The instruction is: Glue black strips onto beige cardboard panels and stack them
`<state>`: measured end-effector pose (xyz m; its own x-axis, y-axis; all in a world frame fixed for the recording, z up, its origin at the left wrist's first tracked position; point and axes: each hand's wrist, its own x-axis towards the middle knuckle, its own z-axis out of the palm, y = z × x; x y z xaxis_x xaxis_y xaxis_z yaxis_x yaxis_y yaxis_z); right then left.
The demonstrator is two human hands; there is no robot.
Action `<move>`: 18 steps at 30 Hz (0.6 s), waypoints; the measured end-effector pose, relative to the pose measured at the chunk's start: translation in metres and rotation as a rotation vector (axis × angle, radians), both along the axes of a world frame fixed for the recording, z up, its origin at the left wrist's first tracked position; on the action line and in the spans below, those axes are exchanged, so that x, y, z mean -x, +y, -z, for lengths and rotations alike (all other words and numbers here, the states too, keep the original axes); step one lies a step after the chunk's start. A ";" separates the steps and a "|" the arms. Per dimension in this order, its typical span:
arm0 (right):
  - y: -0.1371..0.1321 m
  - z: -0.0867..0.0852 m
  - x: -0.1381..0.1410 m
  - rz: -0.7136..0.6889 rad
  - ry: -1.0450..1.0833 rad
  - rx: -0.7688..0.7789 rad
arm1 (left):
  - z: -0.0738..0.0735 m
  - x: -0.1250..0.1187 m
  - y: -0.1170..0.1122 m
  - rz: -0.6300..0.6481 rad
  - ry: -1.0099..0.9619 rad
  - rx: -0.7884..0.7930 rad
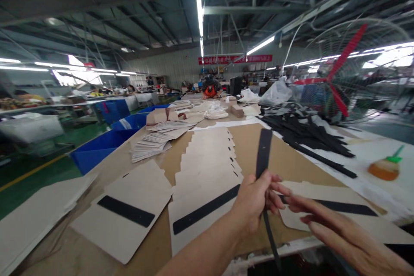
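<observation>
My left hand (254, 200) is closed around a black strip (264, 148), which sticks up above the fist. A thin dark length hangs below that hand towards the table edge. My right hand (326, 222) is just to the right, fingers stretched out and apart, its fingertips close to the left hand's fingers. Beneath the hands, overlapping beige panels (207, 159) run away in a stepped row, a black strip (207, 209) lying across the nearest one. More beige panels (129, 194) with a black strip lie at the left, and another panel (310, 192) with a strip is partly behind my right hand.
A pile of black strips (307, 131) and a bottle of orange liquid with a green tip (386, 168) lie on the right. Fanned beige pieces (158, 138) and blue bins (100, 148) are left. A caged fan (349, 69) stands right; a person (211, 87) bends over the table's far end.
</observation>
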<state>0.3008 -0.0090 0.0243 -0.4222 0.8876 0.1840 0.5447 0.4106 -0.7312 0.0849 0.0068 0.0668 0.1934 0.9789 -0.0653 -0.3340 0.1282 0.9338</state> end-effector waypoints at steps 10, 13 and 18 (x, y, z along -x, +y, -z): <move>-0.022 0.037 0.122 -0.213 0.674 0.628 | 0.055 0.033 -0.029 -0.428 -0.041 0.091; -0.029 0.046 0.123 -0.235 0.799 0.721 | 0.068 0.031 -0.040 -0.347 0.071 0.094; -0.035 0.048 0.135 -0.354 0.806 0.789 | 0.086 0.035 -0.064 -0.370 0.374 0.009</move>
<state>0.1656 -0.0435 -0.0232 -0.6805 0.7319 -0.0367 -0.2436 -0.2731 -0.9306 0.0498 -0.0574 -0.0193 -0.2033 0.9765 -0.0723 -0.0021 0.0734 0.9973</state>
